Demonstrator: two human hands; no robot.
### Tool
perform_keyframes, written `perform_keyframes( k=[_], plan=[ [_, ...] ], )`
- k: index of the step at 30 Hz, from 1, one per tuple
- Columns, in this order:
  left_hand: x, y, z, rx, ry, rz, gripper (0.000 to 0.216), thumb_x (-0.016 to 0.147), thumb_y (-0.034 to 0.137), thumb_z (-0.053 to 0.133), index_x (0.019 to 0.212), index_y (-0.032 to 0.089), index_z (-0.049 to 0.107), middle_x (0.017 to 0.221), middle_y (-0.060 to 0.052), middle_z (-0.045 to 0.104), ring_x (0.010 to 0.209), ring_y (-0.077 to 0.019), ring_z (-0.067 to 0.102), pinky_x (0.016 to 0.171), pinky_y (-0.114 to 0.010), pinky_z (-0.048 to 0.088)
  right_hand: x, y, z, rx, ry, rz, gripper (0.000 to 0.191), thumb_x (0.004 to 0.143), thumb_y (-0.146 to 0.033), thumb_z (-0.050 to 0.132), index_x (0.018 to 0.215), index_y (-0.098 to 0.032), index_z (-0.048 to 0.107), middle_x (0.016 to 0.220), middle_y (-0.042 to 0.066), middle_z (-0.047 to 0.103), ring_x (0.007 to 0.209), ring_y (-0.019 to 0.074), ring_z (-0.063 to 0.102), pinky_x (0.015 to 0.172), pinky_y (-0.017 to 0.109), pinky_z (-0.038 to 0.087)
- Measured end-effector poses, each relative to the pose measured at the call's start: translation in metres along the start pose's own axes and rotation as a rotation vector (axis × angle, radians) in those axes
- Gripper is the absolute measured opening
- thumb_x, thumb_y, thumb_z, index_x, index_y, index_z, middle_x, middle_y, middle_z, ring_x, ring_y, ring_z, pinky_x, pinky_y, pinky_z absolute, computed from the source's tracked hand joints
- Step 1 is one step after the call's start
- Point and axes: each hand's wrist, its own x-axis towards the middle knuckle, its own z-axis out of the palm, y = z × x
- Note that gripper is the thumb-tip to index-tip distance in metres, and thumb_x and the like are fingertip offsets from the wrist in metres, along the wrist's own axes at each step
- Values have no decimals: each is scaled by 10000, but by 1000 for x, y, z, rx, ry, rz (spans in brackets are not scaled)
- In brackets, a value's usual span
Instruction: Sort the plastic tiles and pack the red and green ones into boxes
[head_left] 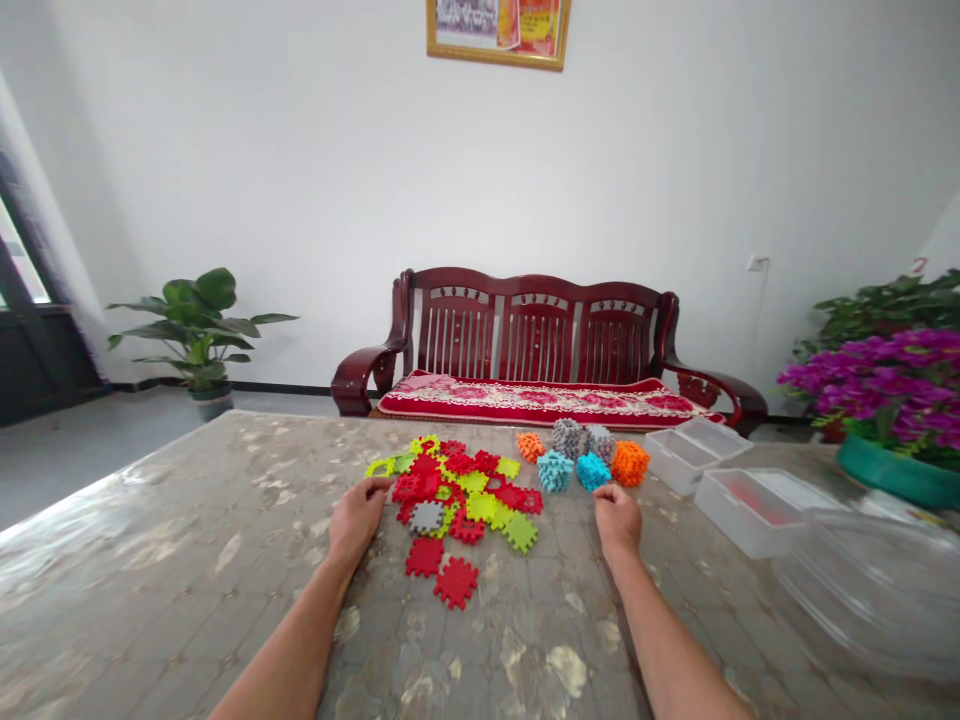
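L hand (358,518) loosely curled on tbl (187,530), fingertips by L edge of tile pile (424,478); R hand (619,515) likewise curled, fingertips at or just beside bright-blue cube (593,472), contact unclear, & can't tell if either hand grips anything. Pile lies betw. the hands, mostly red & yel-green, overlapping, w/ grey tile (427,517) on near side & two red tiles (456,583) nearest the wearer; other cubes (555,471) (lt-blue, orange, grey) grouped beyond R hand. R side of tbl: translucent boxes (757,530), purple flowers (900,385); dk-red bench (540,340) behind tbl.
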Motion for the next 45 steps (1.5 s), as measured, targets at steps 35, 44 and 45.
perform_keyframes(
  k=[35,44,45],
  plan=[
    [-3,8,0,36,-39,-9,318,829,206,491,999,272,751,1022,-4,776,958,-200,696,746,-240,485,1,7,-6,239,-8,40,197,515,-346,527,585,-201,641,598,29,668,646,213,578,647,316,428],
    [-5,10,-1,31,-44,-9,313,831,195,491,992,265,750,1002,1,778,932,-191,698,726,-233,479,-3,5,-7,226,-53,40,197,505,-316,517,600,-199,644,616,28,668,656,218,575,664,322,425],
    [-5,10,-1,27,-45,-5,311,832,192,490,987,266,750,1003,3,778,934,-189,697,730,-232,479,-3,5,-7,221,-59,40,199,505,-313,516,602,-199,646,619,28,669,661,219,576,672,324,424]
  ],
)
